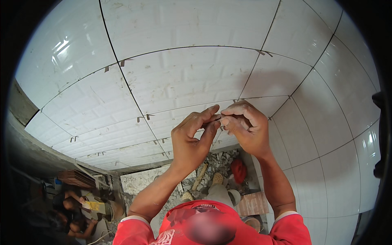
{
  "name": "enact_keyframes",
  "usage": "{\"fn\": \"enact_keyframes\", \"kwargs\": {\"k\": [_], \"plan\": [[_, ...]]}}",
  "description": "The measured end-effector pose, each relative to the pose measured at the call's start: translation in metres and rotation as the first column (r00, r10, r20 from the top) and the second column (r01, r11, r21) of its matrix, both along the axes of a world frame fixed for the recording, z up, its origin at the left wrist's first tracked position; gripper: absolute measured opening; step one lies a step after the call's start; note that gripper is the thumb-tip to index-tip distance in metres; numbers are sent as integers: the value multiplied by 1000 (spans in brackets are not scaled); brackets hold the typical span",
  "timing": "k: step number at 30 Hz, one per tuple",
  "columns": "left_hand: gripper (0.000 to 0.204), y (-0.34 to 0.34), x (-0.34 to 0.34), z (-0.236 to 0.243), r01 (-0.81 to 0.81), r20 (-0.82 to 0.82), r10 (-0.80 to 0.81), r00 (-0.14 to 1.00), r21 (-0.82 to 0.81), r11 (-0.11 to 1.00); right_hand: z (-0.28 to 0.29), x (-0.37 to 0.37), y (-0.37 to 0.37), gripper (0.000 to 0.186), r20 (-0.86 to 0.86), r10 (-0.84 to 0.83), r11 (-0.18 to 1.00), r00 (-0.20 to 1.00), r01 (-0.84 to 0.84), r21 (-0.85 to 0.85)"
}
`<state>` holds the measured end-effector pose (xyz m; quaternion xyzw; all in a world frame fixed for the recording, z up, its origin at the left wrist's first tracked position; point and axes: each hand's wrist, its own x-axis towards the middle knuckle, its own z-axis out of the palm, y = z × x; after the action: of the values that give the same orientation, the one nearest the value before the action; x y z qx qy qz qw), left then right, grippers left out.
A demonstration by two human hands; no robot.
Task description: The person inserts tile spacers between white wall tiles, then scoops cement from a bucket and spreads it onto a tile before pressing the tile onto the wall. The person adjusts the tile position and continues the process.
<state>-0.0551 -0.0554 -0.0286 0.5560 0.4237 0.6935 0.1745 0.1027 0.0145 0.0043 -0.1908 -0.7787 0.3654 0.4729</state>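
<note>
Left hand (192, 136) and right hand (247, 128) fingertips pinched together on a small item too tiny to identify, held before a glossy white tiled wall (183, 77), dark grout lines, spacers (122, 62) in joints, rubble floor (216, 161) below, stacked tiles (76, 178) lower left

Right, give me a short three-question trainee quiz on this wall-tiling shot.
1. True or false: the left hand and the right hand meet fingertip to fingertip in front of the white tiled wall.
2. Multiple choice: what sits in the joints between the tiles? A) small spacer clips B) screws C) tape
3. Short answer: what lies on the ground below the hands, near the red cloth?

Key:
1. True. The fingers pinch together around something too small to identify.
2. A.
3. Rubble, grey broken pieces.
</note>
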Motion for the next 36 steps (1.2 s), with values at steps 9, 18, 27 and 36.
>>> {"fn": "enact_keyframes", "kwargs": {"k": [9,18,27,36], "plan": [[27,-5,-4,-8,118,-51,-126,991,-140,983,0,9,-8,3,-38,25,991,999,-30,-134],[37,48,44,43,450,254,-424,869,-49,892,16,35,9,7,-373,-92,976,923,10,-216],[33,164,136,167,554,-356,-543,760,-81,829,86,141,107,6,-544,-260,882,798,425,203],[23,329,224,419,388,-601,560,570,798,461,206,274,255,7,-535,-562,600,630,757,261]]}}
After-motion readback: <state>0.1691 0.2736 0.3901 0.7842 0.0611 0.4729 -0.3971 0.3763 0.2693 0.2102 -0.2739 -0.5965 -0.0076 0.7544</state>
